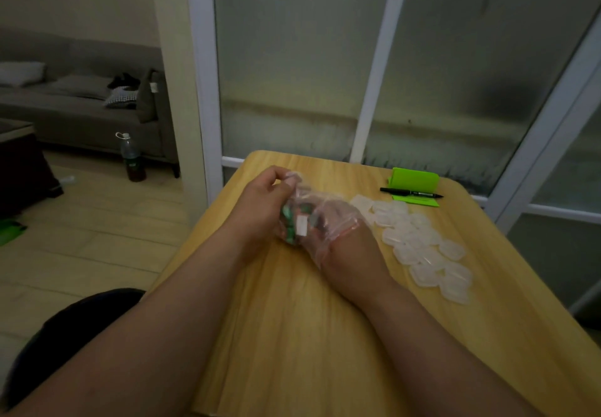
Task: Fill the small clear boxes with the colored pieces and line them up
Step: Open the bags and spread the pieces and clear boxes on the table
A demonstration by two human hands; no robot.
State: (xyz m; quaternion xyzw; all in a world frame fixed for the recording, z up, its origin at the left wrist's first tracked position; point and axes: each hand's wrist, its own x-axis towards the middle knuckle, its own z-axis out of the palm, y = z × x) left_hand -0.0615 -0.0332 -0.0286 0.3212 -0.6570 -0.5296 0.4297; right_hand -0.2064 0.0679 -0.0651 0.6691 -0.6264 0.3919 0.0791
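Fingertips of left hand (264, 203) pinched together on upper edge of clear plastic bag (320, 221), near far left part of wooden table (292, 335). Right hand (349, 247) pushed inside bag mouth, fingers seen only through the film; grip of right hand cannot be told, whether spread or closed on a piece. Bag held between both hands just above tabletop, crumpled, with reddish strip along its opening lying across right wrist. Colored pieces (292, 224) bunched in bag against left palm: green ones clearest, one white, darker ones behind, shapes blurred. Small clear boxes (419, 244) lying empty on table to right of hands, in loose overlapping heap running from far side toward near right edge; not lined up. Black marker pen (411, 193) beyond heap, resting across bright green item (414, 180), exact nature unclear. Frosted glass partition (422, 58) with white frame directly behind table. Grey sofa (81, 104) and bottle (131, 156) on floor at far left.
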